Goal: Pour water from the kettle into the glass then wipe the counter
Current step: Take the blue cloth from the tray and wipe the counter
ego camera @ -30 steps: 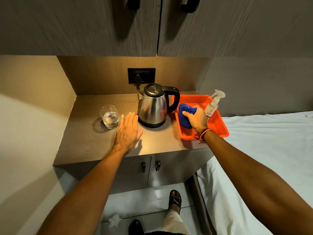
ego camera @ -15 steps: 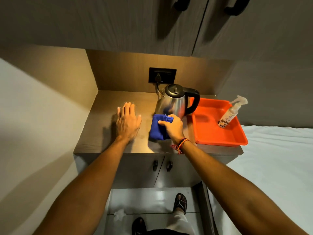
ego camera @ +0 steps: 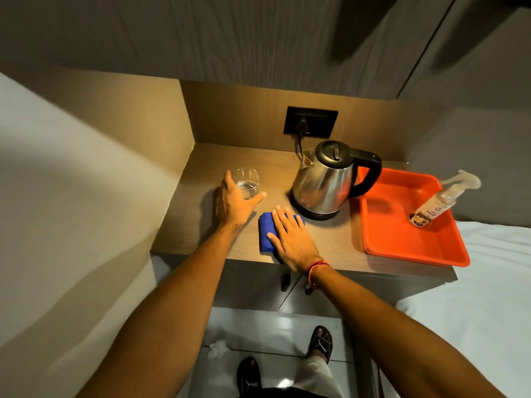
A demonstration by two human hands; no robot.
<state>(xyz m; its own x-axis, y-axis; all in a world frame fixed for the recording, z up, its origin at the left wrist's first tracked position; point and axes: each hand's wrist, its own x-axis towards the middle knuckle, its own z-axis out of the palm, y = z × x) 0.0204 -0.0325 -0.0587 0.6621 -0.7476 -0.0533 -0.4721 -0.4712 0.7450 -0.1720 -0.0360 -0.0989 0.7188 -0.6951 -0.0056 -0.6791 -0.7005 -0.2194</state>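
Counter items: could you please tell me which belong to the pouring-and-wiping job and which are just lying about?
In use: steel kettle with black handle, clear glass of water, folded blue cloth, wooden counter.
Lying about: orange plastic tray, clear spray bottle.

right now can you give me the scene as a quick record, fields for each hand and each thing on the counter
left hand: flat on the counter, open, beside the glass
right hand: open palm pressed flat on the blue cloth
glass: upright, some water in it
blue cloth: folded, on the counter in front of the kettle
kettle: upright on its base, lid shut
orange tray: right end of counter, holds the spray bottle
spray bottle: leaning on the tray's rim
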